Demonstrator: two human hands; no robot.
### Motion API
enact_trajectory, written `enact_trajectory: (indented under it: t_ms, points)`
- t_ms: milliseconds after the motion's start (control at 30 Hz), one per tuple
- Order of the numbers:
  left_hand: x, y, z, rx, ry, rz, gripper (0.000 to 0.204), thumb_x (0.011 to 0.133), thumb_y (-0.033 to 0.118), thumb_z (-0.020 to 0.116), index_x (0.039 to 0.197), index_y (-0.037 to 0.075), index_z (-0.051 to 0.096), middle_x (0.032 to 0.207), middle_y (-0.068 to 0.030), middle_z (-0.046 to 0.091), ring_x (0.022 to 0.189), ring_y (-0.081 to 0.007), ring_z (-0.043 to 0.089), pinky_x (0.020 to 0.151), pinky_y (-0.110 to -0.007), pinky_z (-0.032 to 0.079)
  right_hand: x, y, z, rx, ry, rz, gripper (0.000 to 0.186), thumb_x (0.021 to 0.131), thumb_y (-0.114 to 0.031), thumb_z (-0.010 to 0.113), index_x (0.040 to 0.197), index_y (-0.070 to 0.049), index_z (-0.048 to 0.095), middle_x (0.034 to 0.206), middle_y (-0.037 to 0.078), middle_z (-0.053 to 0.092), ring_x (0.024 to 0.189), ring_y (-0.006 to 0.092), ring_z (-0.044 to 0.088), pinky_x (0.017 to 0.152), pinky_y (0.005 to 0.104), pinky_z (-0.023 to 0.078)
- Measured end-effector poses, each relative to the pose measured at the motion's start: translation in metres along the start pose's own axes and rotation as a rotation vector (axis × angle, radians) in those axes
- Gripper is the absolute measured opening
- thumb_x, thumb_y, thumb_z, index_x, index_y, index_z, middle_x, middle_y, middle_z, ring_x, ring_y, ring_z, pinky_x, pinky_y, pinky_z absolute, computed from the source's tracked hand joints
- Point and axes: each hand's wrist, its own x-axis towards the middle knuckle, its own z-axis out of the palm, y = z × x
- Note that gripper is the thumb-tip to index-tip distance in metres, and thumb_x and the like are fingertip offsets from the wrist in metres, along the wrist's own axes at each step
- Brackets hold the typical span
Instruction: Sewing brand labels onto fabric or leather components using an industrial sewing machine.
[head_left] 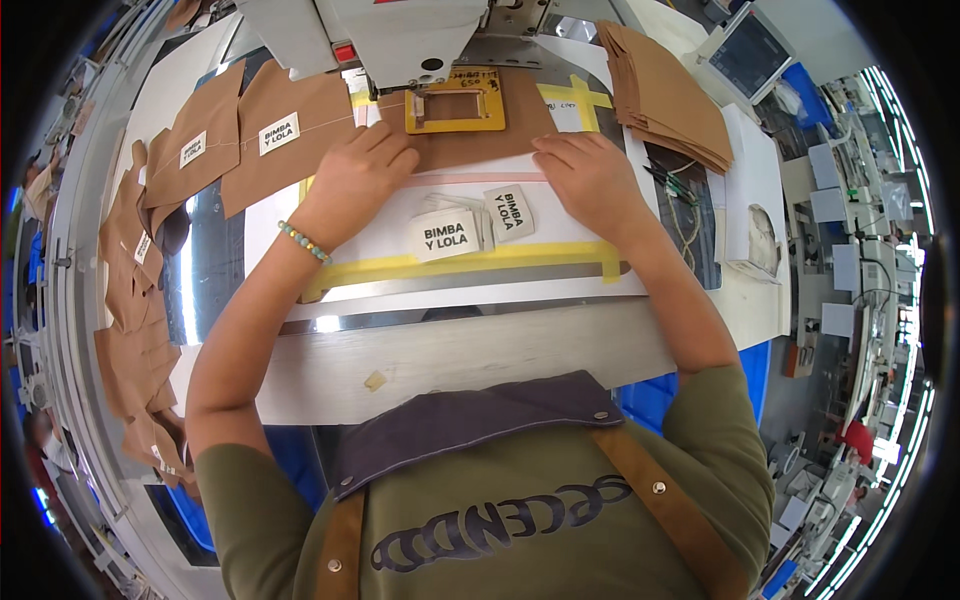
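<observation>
A brown fabric panel (520, 147) lies flat under the head of a sewing machine (405, 40). A yellow frame (493, 112) with a rectangular window presses on the panel's middle. My left hand (362, 178) has its fingers bent together at the panel's near left edge. At the near right corner, my right hand (592, 180) grips the panel between thumb and fingertips. Between my forearms sits a small pile of white printed labels (445, 236), with another label (510, 212) leaning against it on the right. A pink strip (470, 180) runs along the panel's near edge.
Finished-looking brown panels with labels (262, 165) hang together in a chain down the left side. A stack of plain brown panels (665, 100) stands at the back right. Beyond it are a control screen (748, 50) and a white box (750, 200). Yellow tape (470, 262) borders the white work sheet.
</observation>
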Motion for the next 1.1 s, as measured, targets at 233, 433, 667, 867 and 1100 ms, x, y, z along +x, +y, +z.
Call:
enact_trajectory:
  t_ms: [233, 433, 667, 867, 1100]
  points:
    - [-0.03, -0.008, -0.008, -0.012, -0.028, -0.126, 0.037, 0.082, 0.0, 0.072, 0.119, 0.002, 0.075, 0.127, -0.0066, 0.075, 0.116, -0.0277, 0.069, 0.095, -0.039, 0.061, 0.002, -0.001, 0.005, 0.155, -0.032, 0.137, 0.032, 0.101, -0.025, 0.072, 0.123, -0.002, 0.075, 0.136, 0.01, 0.074, 0.132, 0.0301, 0.066, 0.11, 0.0448, 0.052]
    - [-0.043, 0.022, -0.025, -0.176, -0.144, -0.307, 0.051, 0.097, 0.007, 0.072, 0.147, 0.005, 0.065, 0.156, -0.0086, 0.063, 0.144, -0.0349, 0.056, 0.12, -0.045, 0.048, -0.008, -0.004, -0.001, 0.167, -0.189, 0.171, 0.059, 0.111, -0.042, 0.061, 0.156, -0.004, 0.056, 0.161, 0.012, 0.058, 0.158, 0.0329, 0.041, 0.129, 0.0566, 0.031]
    - [-0.05, 0.024, -0.033, -0.224, -0.216, -0.386, 0.057, 0.102, 0.017, 0.069, 0.157, 0.008, 0.057, 0.169, -0.0046, 0.05, 0.159, -0.0348, 0.039, 0.129, -0.048, 0.037, -0.024, -0.012, -0.012, 0.364, -0.103, 0.262, 0.058, 0.113, -0.041, 0.057, 0.157, -0.003, 0.055, 0.166, 0.012, 0.053, 0.16, 0.0357, 0.037, 0.131, 0.0572, 0.027]
    - [-0.051, 0.025, -0.027, -0.188, -0.228, -0.383, 0.057, 0.103, 0.022, 0.07, 0.157, 0.009, 0.057, 0.169, -0.0035, 0.051, 0.159, -0.0344, 0.04, 0.131, -0.05, 0.033, -0.026, -0.009, -0.012, 0.315, -0.202, 0.234, 0.06, 0.111, -0.043, 0.058, 0.158, -0.005, 0.055, 0.169, 0.01, 0.05, 0.162, 0.0347, 0.035, 0.132, 0.0572, 0.024]
    - [-0.058, 0.018, -0.032, -0.286, -0.153, -0.352, 0.058, 0.1, 0.015, 0.074, 0.156, 0.007, 0.058, 0.162, -0.0067, 0.058, 0.154, -0.0359, 0.046, 0.126, -0.049, 0.04, -0.023, -0.015, -0.015, 0.28, -0.276, 0.211, 0.063, 0.11, -0.045, 0.06, 0.16, -0.008, 0.053, 0.173, 0.006, 0.044, 0.163, 0.0316, 0.032, 0.135, 0.0577, 0.018]
